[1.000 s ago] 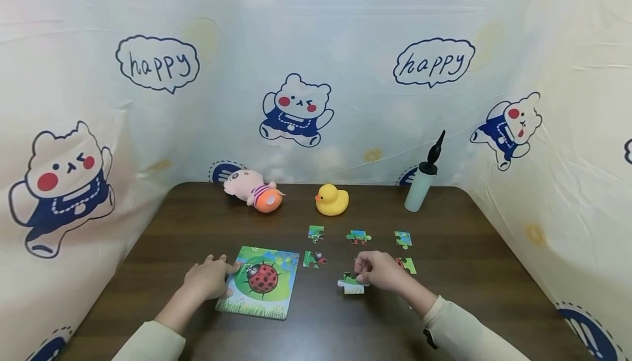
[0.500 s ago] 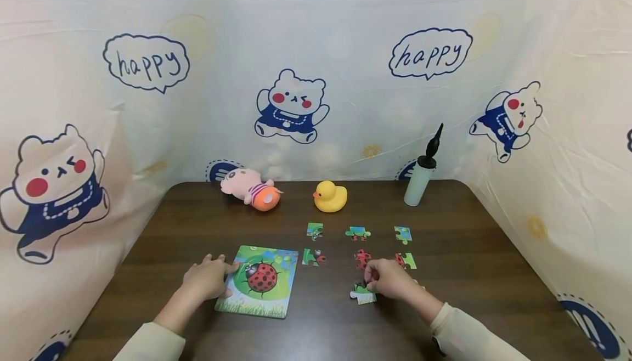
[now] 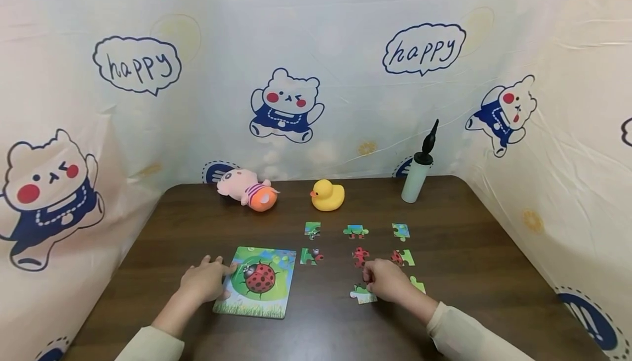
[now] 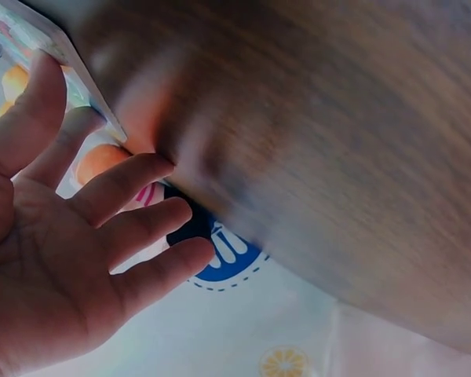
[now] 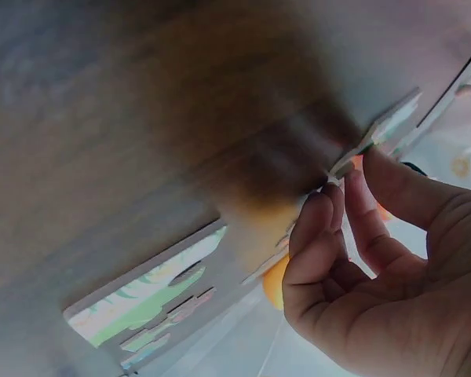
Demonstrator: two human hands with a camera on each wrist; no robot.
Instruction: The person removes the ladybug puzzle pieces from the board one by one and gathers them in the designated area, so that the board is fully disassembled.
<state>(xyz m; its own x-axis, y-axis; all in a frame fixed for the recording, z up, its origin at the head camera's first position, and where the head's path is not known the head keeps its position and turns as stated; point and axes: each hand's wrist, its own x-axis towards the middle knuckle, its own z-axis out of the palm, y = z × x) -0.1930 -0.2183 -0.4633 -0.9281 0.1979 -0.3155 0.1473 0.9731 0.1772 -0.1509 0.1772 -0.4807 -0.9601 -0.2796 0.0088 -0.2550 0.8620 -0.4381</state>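
My left hand [image 3: 203, 281] lies at the left edge of a square ladybug picture board [image 3: 259, 278], fingers spread and fairly straight. In the left wrist view the thumb and index finger [image 4: 67, 145] touch the board's edge. My right hand [image 3: 387, 280] pinches a puzzle piece [image 3: 362, 295] with green and white grass on it, low over the table; the wrist view shows thumb and fingertips at its edge. Just beyond lies a red ladybug-body piece [image 3: 360, 255], partly behind the fingers. Right of it are a red-and-green piece [image 3: 405, 257] and a green piece [image 3: 417, 284], partly hidden by the hand.
Further puzzle pieces lie behind: a corner piece [image 3: 312, 230], a top-middle piece [image 3: 356, 231], a blue-green piece [image 3: 401, 231] and a ladybug-head piece [image 3: 311, 256]. Along the back edge stand a plush toy [image 3: 249, 190], a yellow rubber duck [image 3: 328, 195] and a hand pump [image 3: 417, 177].
My right hand has moved slightly right and toward me with the grass piece, uncovering the ladybug-body piece. The left hand has stayed at the board. The head view has shifted a little.
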